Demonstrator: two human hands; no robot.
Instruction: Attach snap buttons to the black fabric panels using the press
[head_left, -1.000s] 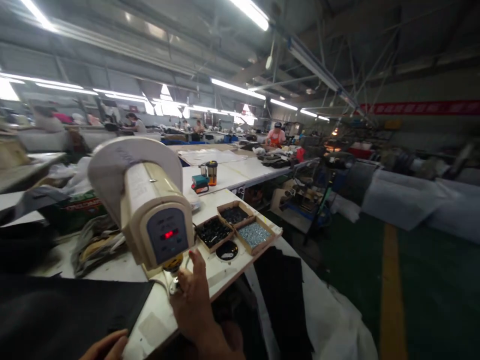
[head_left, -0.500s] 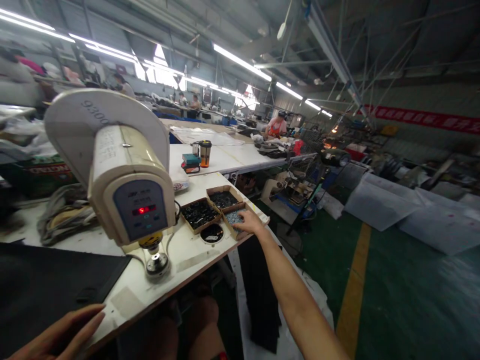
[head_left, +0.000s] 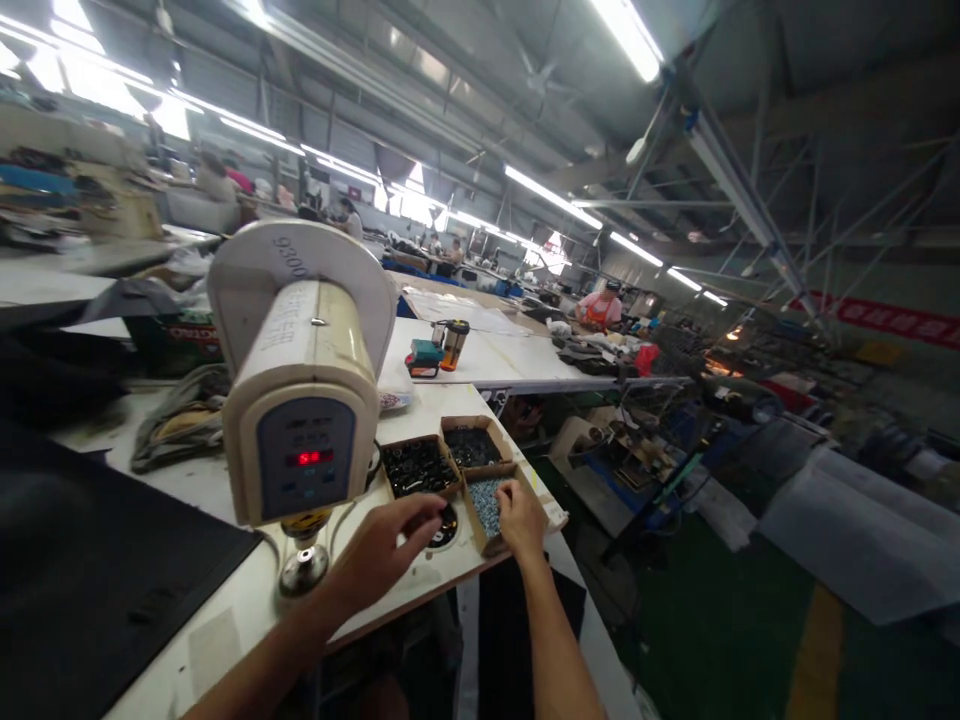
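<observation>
Machine (head_left: 300,400): on the table (head_left: 416,578), left of our boxes (head_left: 416,467).
Fabric (head_left: 97,580): left of the machine.
Cup (head_left: 454,343): behind our boxes.

Light: ceiling tubes (head_left: 555,195) burning white in long rows and blowing out at the top edge and top-left corner. The hall is reading bright and even, with the floor (head_left: 712,620) going dimmer at right.
Glow: the machine (head_left: 300,400) is catching soft light, and its red display (head_left: 309,458) is shining.
Shadows: only faint ones are lying under the left hand (head_left: 390,548) and right hand (head_left: 521,520).
Loss: the black cloth (head_left: 75,580) is swallowing detail.
Distortion: beams (head_left: 739,185) are bowing toward the edges.
Blur: distant workers (head_left: 217,178) are smearing.
</observation>
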